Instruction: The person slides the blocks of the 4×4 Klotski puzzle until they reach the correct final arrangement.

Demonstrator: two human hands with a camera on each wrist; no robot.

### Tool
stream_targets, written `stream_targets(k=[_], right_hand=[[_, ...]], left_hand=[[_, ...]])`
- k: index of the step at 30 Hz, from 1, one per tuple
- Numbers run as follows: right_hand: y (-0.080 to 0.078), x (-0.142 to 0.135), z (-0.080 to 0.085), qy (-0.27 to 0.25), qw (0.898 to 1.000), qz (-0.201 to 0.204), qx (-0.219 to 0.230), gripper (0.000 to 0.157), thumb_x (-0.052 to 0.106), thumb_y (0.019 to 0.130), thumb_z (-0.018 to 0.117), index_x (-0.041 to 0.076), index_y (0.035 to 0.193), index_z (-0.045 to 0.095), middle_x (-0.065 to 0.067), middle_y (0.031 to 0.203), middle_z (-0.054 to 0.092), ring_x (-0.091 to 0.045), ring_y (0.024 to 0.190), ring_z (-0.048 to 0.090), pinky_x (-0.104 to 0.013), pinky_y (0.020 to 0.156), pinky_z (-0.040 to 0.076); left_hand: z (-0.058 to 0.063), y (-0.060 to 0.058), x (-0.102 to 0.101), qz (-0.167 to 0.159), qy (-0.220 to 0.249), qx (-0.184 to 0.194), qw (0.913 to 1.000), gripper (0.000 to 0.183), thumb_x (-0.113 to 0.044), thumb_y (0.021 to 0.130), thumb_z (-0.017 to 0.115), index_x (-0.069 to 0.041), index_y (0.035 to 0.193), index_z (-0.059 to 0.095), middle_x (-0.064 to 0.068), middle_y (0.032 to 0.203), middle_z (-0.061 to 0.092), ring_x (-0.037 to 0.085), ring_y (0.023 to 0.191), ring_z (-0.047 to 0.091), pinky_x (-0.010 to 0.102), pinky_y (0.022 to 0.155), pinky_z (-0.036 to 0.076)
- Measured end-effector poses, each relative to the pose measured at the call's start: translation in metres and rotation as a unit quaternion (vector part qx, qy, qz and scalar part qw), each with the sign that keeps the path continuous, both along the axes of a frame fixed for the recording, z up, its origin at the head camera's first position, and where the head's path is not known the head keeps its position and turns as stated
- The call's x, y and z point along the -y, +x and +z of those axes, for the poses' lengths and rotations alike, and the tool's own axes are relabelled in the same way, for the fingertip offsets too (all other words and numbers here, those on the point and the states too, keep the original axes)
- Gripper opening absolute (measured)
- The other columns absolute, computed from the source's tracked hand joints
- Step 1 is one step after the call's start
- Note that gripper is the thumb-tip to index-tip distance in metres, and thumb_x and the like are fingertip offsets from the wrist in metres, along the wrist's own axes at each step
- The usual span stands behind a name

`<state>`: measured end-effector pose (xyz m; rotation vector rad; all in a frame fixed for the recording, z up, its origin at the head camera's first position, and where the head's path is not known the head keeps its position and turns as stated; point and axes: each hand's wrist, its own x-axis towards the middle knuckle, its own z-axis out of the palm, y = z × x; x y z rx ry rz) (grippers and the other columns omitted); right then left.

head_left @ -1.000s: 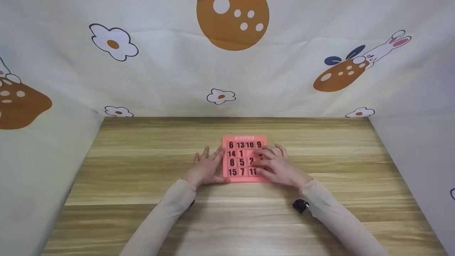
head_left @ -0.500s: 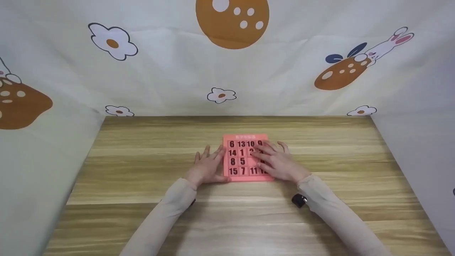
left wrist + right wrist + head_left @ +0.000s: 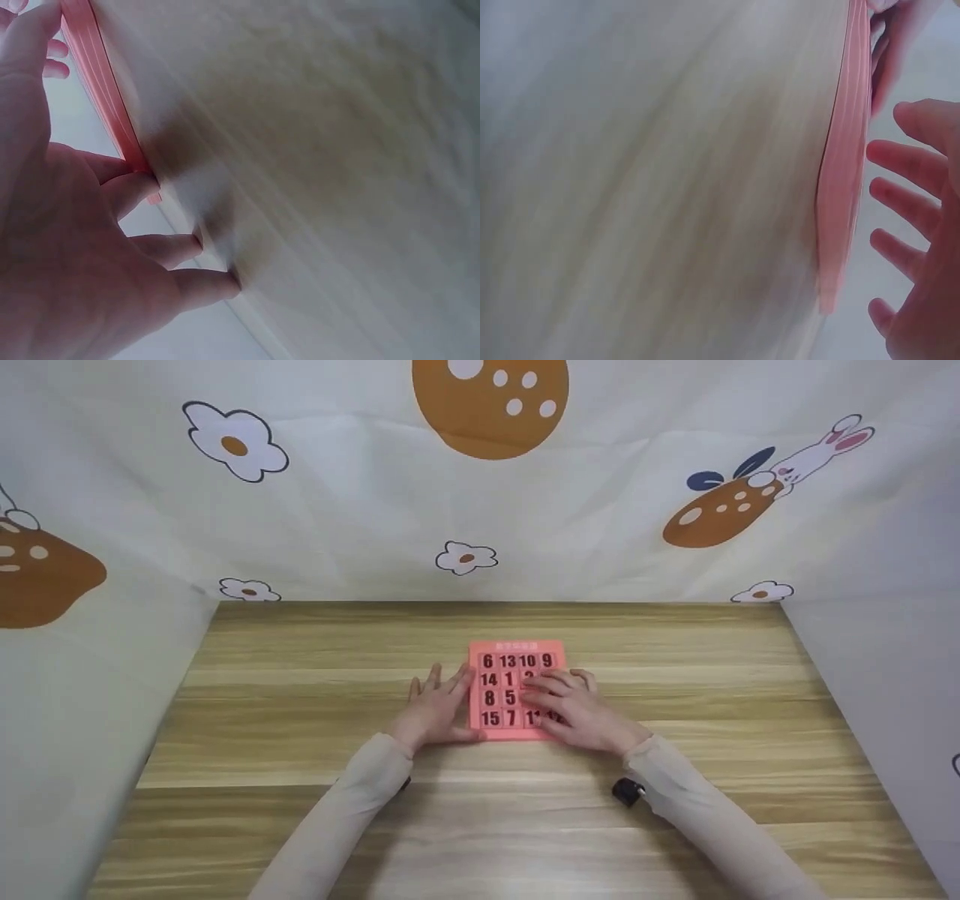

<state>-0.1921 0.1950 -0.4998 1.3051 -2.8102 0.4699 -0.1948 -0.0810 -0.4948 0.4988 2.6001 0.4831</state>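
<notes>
A pink number sliding puzzle (image 3: 551, 647) lies flat on the table, its square tiles printed with black numbers. Along its left edge rests my left hand (image 3: 431, 716), fingers spread and thumb at the near left corner. The left wrist view shows a fingertip against the puzzle's side and two other fingertips on the table. My right hand (image 3: 583, 712) lies over the right part of the puzzle, with its fingers extended onto the tiles. Tile 2 (image 3: 529, 676) shows in the second row, just beyond those fingers. The right end of the second and third rows is hidden beneath them.
The wood-grain table (image 3: 315, 645) surrounds the puzzle. A pale cloth wall (image 3: 337, 510) with flower, rabbit and carrot-like prints rises behind it and at both sides. A small black device (image 3: 627, 791) sits at the right wrist.
Tile 2 has slid away from me, from the third row up into the gap in the second. The right hand then shifted slightly left and nearer. My left hand stays in place.
</notes>
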Motion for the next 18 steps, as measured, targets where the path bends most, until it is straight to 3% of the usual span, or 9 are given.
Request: stream_targets(k=[18], right_hand=[[0.006,0.020,0.008,0.023,0.999,0.021,0.019,0.045,0.034,0.097,0.055,0.016,0.138,0.055,-0.007,0.146,0.046,-0.035,0.134,0.035,-0.061,0.106,0.022]], left_hand=[[0.002,0.001,0.000,-0.004,0.010,-0.005,0.9999,0.111,-0.062,0.077,0.069,-0.013,0.156,0.010,0.003,0.161,0.005,0.043,0.142,-0.006,0.062,0.111,-0.003]])
